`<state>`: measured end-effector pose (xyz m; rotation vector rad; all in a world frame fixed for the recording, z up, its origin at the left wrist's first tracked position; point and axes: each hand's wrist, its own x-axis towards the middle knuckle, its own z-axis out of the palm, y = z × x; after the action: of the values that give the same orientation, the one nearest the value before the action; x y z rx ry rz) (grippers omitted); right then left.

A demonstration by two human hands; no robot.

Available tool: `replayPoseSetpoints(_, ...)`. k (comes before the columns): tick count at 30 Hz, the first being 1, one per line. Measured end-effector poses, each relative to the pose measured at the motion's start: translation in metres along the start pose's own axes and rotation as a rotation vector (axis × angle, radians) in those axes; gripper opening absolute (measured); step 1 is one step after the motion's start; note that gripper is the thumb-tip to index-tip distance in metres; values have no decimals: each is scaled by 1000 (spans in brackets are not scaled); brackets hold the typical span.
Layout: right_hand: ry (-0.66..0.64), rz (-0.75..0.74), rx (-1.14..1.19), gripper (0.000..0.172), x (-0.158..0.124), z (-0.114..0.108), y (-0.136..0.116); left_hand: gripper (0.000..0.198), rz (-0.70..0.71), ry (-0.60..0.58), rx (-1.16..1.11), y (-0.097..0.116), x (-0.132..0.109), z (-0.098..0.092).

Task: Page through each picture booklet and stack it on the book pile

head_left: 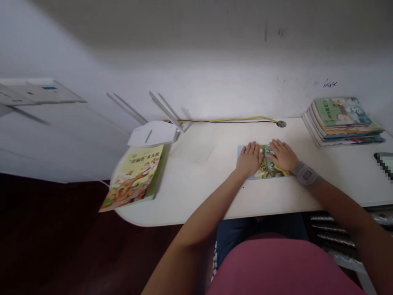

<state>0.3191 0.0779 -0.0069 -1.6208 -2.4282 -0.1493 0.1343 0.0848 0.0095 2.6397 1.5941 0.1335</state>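
Observation:
A picture book with green and blue artwork lies flat on the white desk, near its front edge. My left hand rests palm down on the book's left part, fingers stretched out. On its right part lies my right hand, also palm down with fingers spread and holding nothing. The two hands are a little apart, and between them the cover shows. Parts of the book are hidden under both hands. A grey band is around my right wrist.
Several books are stacked at the back right. On the left a yellow-green book overhangs the desk edge, beside a white router with raised antennas. Cables run along the wall into a hole. A dark-edged device lies far right.

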Motion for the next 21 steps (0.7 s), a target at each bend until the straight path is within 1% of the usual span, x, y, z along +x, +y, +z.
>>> replayPoseSetpoints(3, -43, 61, -73, 57, -4, 0, 19, 62, -141, 23, 42, -3, -4, -3)
replayPoseSetpoints(4, -49, 67, -91, 57, -4, -1, 21, 61, -166, 34, 61, -2, -4, -3)
replayPoseSetpoints(6, -58, 66, -117, 55, -3, -5, 19, 58, -152, 49, 77, 4, -6, -3)
replayPoseSetpoints(9, -29, 57, -148, 50, 0, -15, 2, 61, -90, 24, 39, 15, -6, 0)
replayPoseSetpoints(11, 2, 12, -134, 47, 3, -19, -15, 65, -87, 5, 16, 19, -5, 1)
replayPoseSetpoints(13, -1, -60, -55, 48, 6, -19, -31, 65, -84, -22, 8, 19, -6, 3)
replayPoseSetpoints(15, -25, -98, 40, 53, 9, -15, -41, 64, -86, -48, 3, 17, -6, 3)
replayPoseSetpoints(16, -32, -102, 68, 56, 9, -12, -41, 64, -83, -51, 1, 15, -6, 3)
replayPoseSetpoints(18, -28, -83, 71, 58, 9, -8, -32, 63, -63, -26, -13, 8, -7, 2)
replayPoseSetpoints(20, -15, -47, 49, 53, 7, -6, -15, 61, -70, 16, -39, -3, -8, 0)
replayPoseSetpoints(21, -10, -30, 46, 50, 5, -7, -6, 60, -99, 33, -49, -10, -9, -1)
